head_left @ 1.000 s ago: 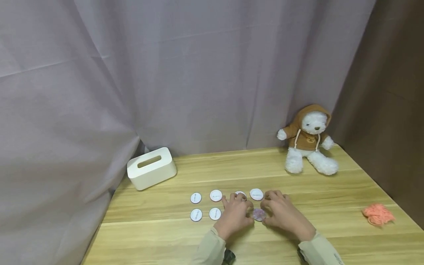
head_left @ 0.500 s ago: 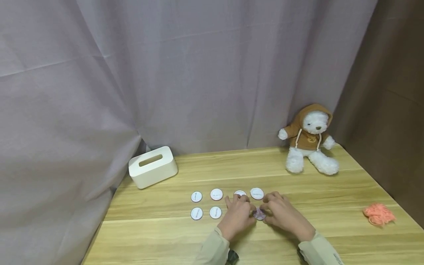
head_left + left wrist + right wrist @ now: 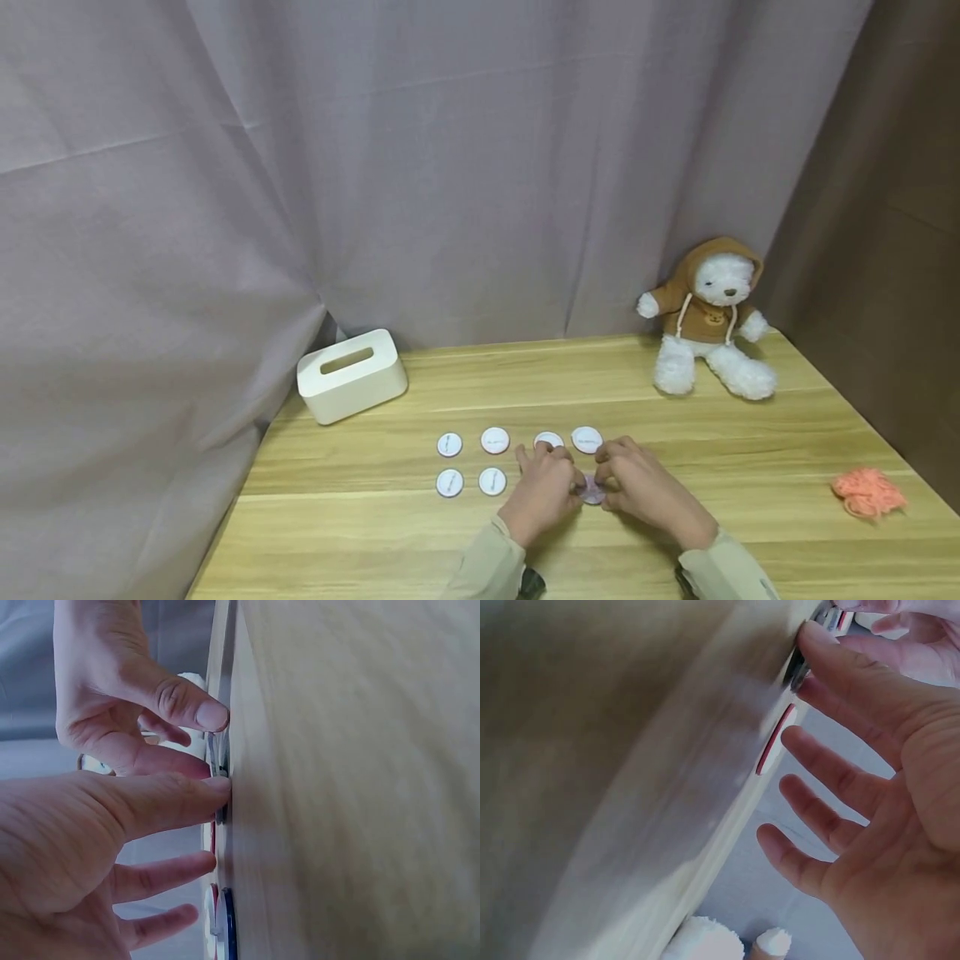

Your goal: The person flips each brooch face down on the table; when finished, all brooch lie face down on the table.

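Observation:
A purple-faced pin badge (image 3: 592,492) lies on the wooden table between both hands. My left hand (image 3: 542,492) pinches its left edge with thumb and index finger, the other fingers spread. From the opposite side my right hand (image 3: 647,487) pinches the right edge, its thumb (image 3: 821,636) at the rim in the right wrist view. The fingers cover part of this badge. Just behind it lies a white-backed pin badge (image 3: 587,440), and another pin badge (image 3: 548,438) is partly hidden behind my left fingers.
Several white-backed pin badges, such as one badge (image 3: 450,482), lie in two rows to the left. A cream tissue box (image 3: 352,379) stands at the back left. A teddy bear (image 3: 708,321) sits at the back right, with coral yarn (image 3: 868,493) on the right side.
Fingers of both hands have closed in on the purple badge's edges, covering more of it. The whole head view has shifted slightly; the other badges stay in their rows.

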### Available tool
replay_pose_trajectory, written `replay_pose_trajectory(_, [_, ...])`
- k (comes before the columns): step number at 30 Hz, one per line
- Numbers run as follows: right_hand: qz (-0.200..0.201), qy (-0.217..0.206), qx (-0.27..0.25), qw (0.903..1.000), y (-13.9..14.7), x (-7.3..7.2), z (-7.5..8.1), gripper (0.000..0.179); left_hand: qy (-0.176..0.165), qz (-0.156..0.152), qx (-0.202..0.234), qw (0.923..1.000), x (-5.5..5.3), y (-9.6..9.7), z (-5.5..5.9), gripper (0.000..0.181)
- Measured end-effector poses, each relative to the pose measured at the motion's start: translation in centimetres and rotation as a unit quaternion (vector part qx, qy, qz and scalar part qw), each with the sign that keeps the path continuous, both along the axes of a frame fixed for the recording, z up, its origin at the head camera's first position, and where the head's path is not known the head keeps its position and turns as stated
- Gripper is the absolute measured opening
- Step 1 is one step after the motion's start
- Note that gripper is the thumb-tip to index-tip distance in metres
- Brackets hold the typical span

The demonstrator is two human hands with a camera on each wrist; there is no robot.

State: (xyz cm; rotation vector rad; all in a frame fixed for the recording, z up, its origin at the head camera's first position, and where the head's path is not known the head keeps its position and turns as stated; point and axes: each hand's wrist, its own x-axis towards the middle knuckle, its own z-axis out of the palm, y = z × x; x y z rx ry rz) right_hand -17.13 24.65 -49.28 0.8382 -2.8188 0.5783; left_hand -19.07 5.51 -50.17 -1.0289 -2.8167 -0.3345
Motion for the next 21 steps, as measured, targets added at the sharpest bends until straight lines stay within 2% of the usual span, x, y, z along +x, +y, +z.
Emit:
replay_pose_trajectory(5, [0.007, -0.003, 0.001, 1.0000, 0.3, -0.1, 0.4, 0.017, 0.002, -0.008, 0.005, 1.0000, -0.1, 0.0, 0.1, 0.014])
replay_pose_trajectory(12, [0.016, 0.005, -0.008, 0.9998, 0.6, 0.0, 0.8, 0.014, -0.013, -0.022, 0.037, 0.9990, 0.0, -0.5, 0.4, 0.014])
replay_pose_trajectory(21, [0.017, 0.003, -0.009, 0.9998, 0.8, 0.0, 1.4, 0.012, 0.000, -0.024, 0.044, 0.9987, 0.1, -0.5, 0.4, 0.007])
